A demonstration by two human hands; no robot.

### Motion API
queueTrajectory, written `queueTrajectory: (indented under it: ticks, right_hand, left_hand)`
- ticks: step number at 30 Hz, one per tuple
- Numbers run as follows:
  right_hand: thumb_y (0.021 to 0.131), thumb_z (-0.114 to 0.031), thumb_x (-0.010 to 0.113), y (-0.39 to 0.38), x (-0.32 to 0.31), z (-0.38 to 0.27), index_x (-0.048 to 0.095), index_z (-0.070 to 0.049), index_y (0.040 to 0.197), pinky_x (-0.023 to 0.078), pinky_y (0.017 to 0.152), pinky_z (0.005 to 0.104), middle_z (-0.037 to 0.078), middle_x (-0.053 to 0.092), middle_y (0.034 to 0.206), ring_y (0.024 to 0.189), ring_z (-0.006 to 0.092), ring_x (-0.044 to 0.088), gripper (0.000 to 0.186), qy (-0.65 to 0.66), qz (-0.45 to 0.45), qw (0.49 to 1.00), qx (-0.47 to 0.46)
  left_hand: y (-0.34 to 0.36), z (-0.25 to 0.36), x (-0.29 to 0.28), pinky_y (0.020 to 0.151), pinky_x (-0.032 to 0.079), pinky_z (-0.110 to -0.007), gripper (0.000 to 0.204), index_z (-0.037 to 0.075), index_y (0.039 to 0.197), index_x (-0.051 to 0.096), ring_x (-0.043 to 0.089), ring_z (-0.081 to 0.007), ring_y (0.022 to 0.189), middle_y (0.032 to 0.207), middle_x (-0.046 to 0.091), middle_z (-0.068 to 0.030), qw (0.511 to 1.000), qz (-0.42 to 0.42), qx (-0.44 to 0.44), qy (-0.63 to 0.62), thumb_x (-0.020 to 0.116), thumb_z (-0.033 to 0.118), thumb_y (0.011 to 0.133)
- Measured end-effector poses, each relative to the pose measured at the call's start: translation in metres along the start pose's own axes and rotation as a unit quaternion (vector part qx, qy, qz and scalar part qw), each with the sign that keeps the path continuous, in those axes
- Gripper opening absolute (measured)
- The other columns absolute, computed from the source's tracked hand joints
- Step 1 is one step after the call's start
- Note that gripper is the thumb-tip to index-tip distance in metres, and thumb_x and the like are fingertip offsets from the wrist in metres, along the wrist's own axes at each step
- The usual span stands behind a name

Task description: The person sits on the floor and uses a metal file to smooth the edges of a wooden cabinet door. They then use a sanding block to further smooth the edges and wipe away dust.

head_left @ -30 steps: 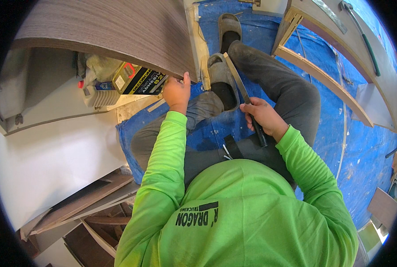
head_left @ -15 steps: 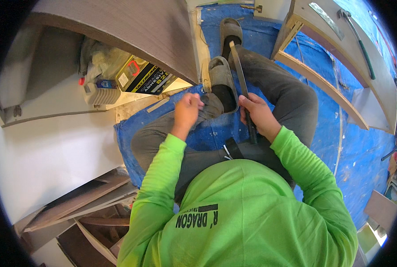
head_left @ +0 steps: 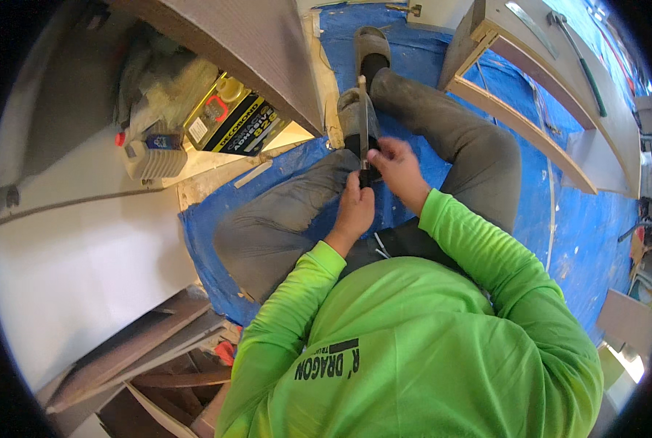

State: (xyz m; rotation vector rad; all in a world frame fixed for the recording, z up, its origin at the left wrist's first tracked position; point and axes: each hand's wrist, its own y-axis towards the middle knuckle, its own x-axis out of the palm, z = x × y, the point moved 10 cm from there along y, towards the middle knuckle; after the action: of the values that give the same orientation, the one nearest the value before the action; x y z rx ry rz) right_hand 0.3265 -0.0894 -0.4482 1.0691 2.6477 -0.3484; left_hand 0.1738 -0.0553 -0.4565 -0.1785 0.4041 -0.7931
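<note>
Blue tarp [head_left: 596, 241] lies open around both hands [head_left: 373, 186] gripping a flat file [head_left: 362, 120].

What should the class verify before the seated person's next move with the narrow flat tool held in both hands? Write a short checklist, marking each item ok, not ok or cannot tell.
1. Right hand grips the flat tool: ok.
2. Left hand at the tool's lower end: ok.
3. Tool's edge condition: cannot tell.
4. Tool is over the grey shoe, not bare floor: not ok.
5. Adhesive can apart from the hands: ok.
</note>
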Motion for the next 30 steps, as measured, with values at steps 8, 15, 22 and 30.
queueTrajectory:
  ticks: [8,15,22,30]
  right_hand:
    - [0.093,-0.015,0.066,0.053,0.089,-0.055,0.067,-0.002,0.096,0.047,0.064,0.0267,0.002,0.064,0.082,0.071,0.0107,0.057,0.014,0.222,-0.252,0.929,0.155]
    - [0.090,-0.012,0.064,0.085,0.135,-0.040,0.070,0.000,0.093,0.048,0.063,0.0281,0.003,0.066,0.077,0.071,0.0114,0.060,0.013,0.144,-0.246,0.956,0.076]
    - [0.087,-0.012,0.065,0.090,0.122,-0.048,0.071,-0.001,0.086,0.049,0.063,0.0316,0.004,0.065,0.069,0.065,0.0132,0.060,0.013,0.108,-0.197,0.974,0.017]
    - [0.083,-0.018,0.066,0.099,0.129,-0.056,0.070,-0.003,0.085,0.052,0.070,0.0408,0.018,0.067,0.078,0.074,0.0319,0.066,0.015,0.038,-0.208,0.977,-0.021]
  left_hand:
    - [0.010,-0.004,-0.003,0.086,0.052,-0.041,0.043,0.000,0.122,0.059,0.069,-0.0312,0.096,0.106,0.070,-0.0206,0.992,-0.056,-0.057,0.097,0.070,0.031,0.094]
    - [0.018,-0.036,0.007,0.095,0.050,-0.040,0.039,0.003,0.128,0.059,0.067,-0.0306,0.111,0.118,0.069,-0.0208,0.992,-0.068,-0.054,0.095,0.070,0.018,0.093]
    - [0.025,-0.026,0.019,0.102,0.046,-0.041,0.049,0.005,0.136,0.054,0.060,-0.0352,0.124,0.130,0.063,-0.0244,0.987,-0.111,-0.078,0.081,0.071,0.019,0.092]
    - [0.029,-0.032,0.021,0.102,0.046,-0.041,0.053,0.004,0.139,0.052,0.060,-0.0361,0.124,0.130,0.062,-0.0263,0.991,-0.098,-0.076,0.039,0.071,0.020,0.092]
